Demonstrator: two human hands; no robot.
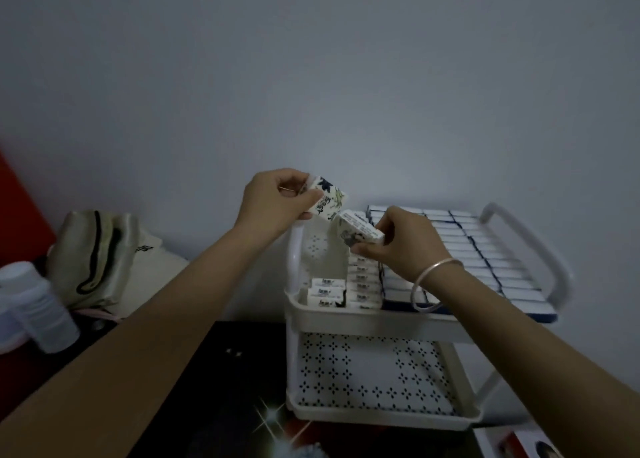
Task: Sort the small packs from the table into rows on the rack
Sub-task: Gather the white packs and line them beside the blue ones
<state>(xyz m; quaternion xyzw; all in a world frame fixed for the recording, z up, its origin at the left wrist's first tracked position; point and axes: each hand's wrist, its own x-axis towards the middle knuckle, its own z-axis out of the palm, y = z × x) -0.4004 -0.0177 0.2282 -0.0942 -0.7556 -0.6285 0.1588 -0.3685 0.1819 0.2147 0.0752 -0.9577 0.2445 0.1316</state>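
Note:
My left hand point(277, 201) holds up a small white pack with a blue flower print point(329, 199), pinched between thumb and fingers above the rack's left end. My right hand point(405, 243) grips a second small pack point(360, 230), tilted, just above the rows. The white two-tier rack point(367, 317) has its top shelf lined with rows of packs point(481, 267) standing on edge. A shorter row point(362, 281) and a few packs point(325, 291) stand at the shelf's left end. A silver bangle sits on my right wrist.
The rack's lower shelf point(367, 371) is perforated and bare. A beige bag point(100, 256) leans on the wall at left, with a clear plastic bottle point(38, 305) beside it. The table top point(225, 388) is dark and glossy. A box corner point(533, 447) shows at bottom right.

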